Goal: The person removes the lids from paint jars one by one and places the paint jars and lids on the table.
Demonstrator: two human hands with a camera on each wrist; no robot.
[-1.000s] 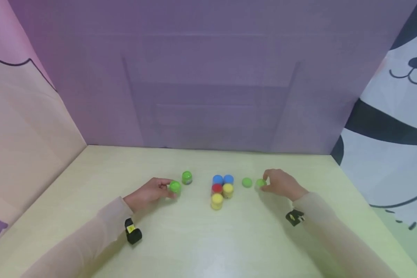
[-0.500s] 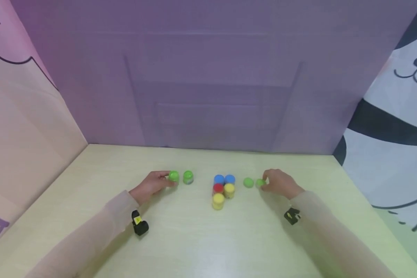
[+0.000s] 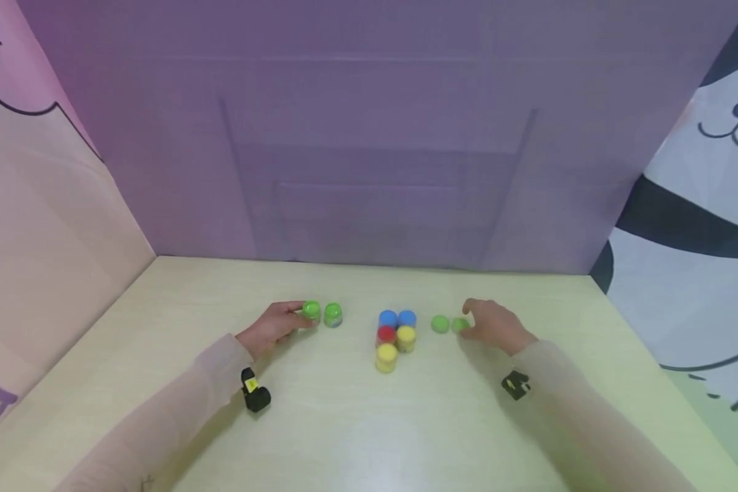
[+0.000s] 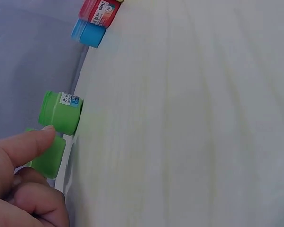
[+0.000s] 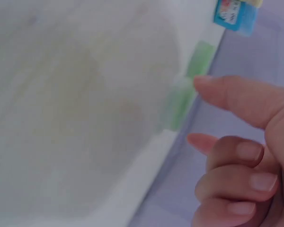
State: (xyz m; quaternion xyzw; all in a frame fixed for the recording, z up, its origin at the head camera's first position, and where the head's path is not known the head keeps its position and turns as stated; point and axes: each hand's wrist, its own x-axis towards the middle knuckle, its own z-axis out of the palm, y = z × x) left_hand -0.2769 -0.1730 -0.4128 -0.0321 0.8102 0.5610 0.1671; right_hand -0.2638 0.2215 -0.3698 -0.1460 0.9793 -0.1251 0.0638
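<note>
My left hand [image 3: 275, 324] grips a small green paint jar [image 3: 311, 312] between thumb and fingers on the table. Close to its right stands a second green paint jar [image 3: 333, 315], its label visible in the left wrist view. My right hand [image 3: 497, 325] is around a flat green lid [image 3: 460, 325], with thumb and index finger spread apart. In the right wrist view the thumb tip is at or near the blurred lid [image 5: 181, 106]; contact is hard to tell. Another green lid [image 3: 440, 324] lies just to the left of it.
Between the hands stand blue jars [image 3: 388, 318], a red jar [image 3: 385, 335] and yellow jars [image 3: 386, 357] in a close group. A purple panel [image 3: 369, 171] rises behind the pale table [image 3: 357, 437], with printed walls on both sides.
My left hand has moved the green jar away from me and slightly right, beside the other green jar. My right thumb and index finger have spread wider at the lid.
</note>
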